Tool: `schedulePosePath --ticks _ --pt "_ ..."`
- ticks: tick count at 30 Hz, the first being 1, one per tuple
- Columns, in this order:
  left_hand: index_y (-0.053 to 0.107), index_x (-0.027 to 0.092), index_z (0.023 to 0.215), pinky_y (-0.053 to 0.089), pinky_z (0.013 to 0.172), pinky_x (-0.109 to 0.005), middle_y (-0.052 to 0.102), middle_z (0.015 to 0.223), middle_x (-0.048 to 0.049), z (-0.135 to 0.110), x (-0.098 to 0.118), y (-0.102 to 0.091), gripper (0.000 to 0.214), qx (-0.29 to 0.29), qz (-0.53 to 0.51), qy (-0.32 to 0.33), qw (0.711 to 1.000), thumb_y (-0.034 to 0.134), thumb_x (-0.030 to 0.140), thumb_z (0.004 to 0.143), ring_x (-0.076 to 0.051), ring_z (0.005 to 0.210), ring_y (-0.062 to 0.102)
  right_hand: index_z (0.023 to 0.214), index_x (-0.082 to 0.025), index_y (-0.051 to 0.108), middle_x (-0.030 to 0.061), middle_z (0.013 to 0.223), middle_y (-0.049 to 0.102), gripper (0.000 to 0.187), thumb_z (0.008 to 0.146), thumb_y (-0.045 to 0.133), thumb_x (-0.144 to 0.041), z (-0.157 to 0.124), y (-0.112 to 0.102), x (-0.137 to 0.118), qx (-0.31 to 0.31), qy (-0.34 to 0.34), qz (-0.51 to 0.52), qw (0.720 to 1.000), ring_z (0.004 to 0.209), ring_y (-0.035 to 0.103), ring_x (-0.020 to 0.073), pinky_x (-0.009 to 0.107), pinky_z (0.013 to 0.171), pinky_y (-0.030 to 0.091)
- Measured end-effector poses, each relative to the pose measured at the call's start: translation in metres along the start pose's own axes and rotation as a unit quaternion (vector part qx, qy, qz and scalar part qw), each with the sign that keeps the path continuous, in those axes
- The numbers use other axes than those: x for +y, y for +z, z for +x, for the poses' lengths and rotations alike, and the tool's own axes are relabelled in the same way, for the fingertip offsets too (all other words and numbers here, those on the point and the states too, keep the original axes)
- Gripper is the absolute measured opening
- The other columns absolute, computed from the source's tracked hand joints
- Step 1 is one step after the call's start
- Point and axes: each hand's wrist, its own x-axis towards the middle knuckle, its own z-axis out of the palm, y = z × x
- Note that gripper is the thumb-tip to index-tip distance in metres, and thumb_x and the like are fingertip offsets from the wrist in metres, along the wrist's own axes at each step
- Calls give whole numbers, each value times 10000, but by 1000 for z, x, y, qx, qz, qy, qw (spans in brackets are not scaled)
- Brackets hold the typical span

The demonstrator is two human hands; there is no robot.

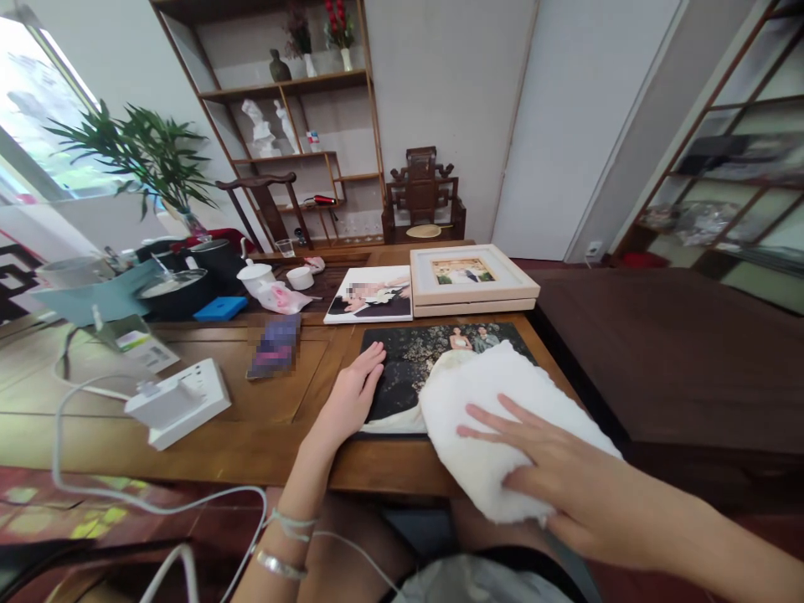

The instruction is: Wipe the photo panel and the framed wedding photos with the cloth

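A dark photo print [414, 368] of a couple lies flat near the front edge of the wooden table [251, 419]. My left hand [353, 394] rests open on the print's left edge, fingers flat. My right hand [553, 477] lies with fingers spread on a white cloth [483, 410], which covers the print's lower right part. Behind the print lie a second photo print [370, 295] and a framed photo [471, 280] stacked on another frame.
A white power strip [179, 402] with a cable sits at the left. Farther back are a blue box [219, 308], white cups [257, 276], dark pots [182, 289] and a plant [141, 155]. Shelves [295, 126] and a carved chair [422, 197] stand against the wall. A dark low table [659, 352] lies at the right.
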Motion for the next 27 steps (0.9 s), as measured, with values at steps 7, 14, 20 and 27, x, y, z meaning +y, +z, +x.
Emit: schedulePosePath --ticks 7,14,20,27 --pt "610 136 1186 327 1098 -441 525 1348 -110 -1 3 -1 384 -5 0 -2 1000 394 305 917 -223 1280 461 1165 -173 590 90 1394 469 538 671 411 -59 25 -15 76 55 113 -26 992 1333 326 301 486 1037 345" --pt "621 147 1170 327 1101 -436 541 1335 -103 0 2 -1 376 0 -3 -3 1000 391 301 916 -215 1273 469 1177 -169 580 103 1290 559 496 725 391 -87 58 -15 120 104 124 -56 985 1274 402 318 532 1012 333" --pt "628 146 1162 320 1104 -438 543 1333 -102 0 0 0 382 -3 -4 -2 1000 382 311 919 -222 1271 472 1095 -162 615 132 1455 371 470 684 426 -35 18 -3 58 64 100 -59 991 1366 248 314 553 1069 266" --pt "611 118 1185 309 1110 -422 525 1350 -117 -1 1 -1 408 -16 -6 -8 1000 382 329 922 -218 1281 461 947 -263 659 44 1447 390 433 630 477 -31 -28 -16 -7 -42 98 1 994 1312 362 311 491 1053 346"
